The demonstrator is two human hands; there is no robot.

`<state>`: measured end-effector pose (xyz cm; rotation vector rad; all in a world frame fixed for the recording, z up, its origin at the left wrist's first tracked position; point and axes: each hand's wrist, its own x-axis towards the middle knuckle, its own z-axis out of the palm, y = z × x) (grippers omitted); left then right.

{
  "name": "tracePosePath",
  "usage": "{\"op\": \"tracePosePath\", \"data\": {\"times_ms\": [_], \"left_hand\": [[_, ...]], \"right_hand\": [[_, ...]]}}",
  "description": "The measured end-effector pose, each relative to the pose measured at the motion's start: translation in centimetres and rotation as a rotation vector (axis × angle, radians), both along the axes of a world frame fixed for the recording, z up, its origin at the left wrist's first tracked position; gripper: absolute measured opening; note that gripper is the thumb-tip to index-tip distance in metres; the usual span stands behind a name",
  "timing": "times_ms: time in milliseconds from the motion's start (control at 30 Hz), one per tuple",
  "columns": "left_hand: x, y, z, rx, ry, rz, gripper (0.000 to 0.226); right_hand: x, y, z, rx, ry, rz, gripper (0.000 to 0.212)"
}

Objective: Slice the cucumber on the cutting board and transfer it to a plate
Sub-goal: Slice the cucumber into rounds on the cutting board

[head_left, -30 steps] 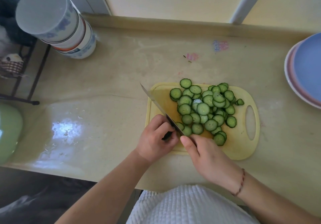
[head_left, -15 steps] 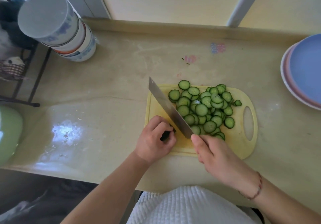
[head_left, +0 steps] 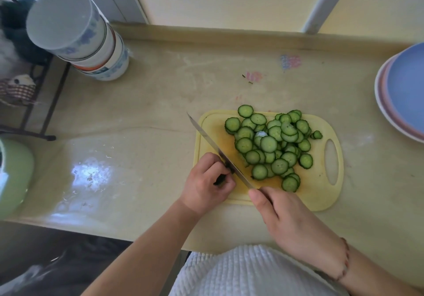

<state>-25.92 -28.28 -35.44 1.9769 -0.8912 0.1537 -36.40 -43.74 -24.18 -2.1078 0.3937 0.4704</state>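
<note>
A yellow cutting board (head_left: 321, 194) lies on the counter with a heap of several cucumber slices (head_left: 268, 144) on it. My left hand (head_left: 206, 185) curls its fingers round the short dark end piece of cucumber (head_left: 223, 176) at the board's left edge. My right hand (head_left: 286, 217) grips the handle of a knife (head_left: 215, 148); the blade stands edge down beside my left fingers, pointing away to the upper left. Stacked plates (head_left: 406, 91), blue on top, sit at the right edge of the view.
A stack of upturned bowls (head_left: 78, 34) stands at the back left of the counter. A green bowl (head_left: 13, 176) sits at the left edge. A dark metal rack (head_left: 34, 93) stands beyond the counter's left end. A raised ledge (head_left: 229, 35) runs along the back.
The knife was lifted with its flat showing half a second ago; now it is down again, edge on the board beside my left fingers. The slices have not moved.
</note>
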Motion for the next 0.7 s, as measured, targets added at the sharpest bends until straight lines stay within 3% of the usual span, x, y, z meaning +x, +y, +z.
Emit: {"op": "tracePosePath", "data": {"times_ms": [167,300,467,567,700], "left_hand": [[-0.1,0.1,-0.5,-0.026,-0.001,-0.009,0.014],[-0.1,0.4,-0.1,0.001,-0.024,-0.038,0.014],[-1.0,2.3,-0.7,0.239,-0.148,-0.007,0.029],[-1.3,2.7,-0.7,0.309,-0.175,0.017,0.029],[-0.1,1.8,1.4,0.271,-0.009,0.075,0.029]], "right_hand": [[1.5,0.1,-2.2,-0.015,0.018,-0.006,0.060],[1.2,-1.4,-2.6,0.018,0.068,-0.036,0.056],[0.7,-3.4,-2.5,0.297,0.229,-0.279,0.051],[0.6,-3.1,-2.7,0.319,0.213,-0.245,0.051],[0.0,-3.3,-2.1,0.377,0.183,-0.251,0.050]]}}
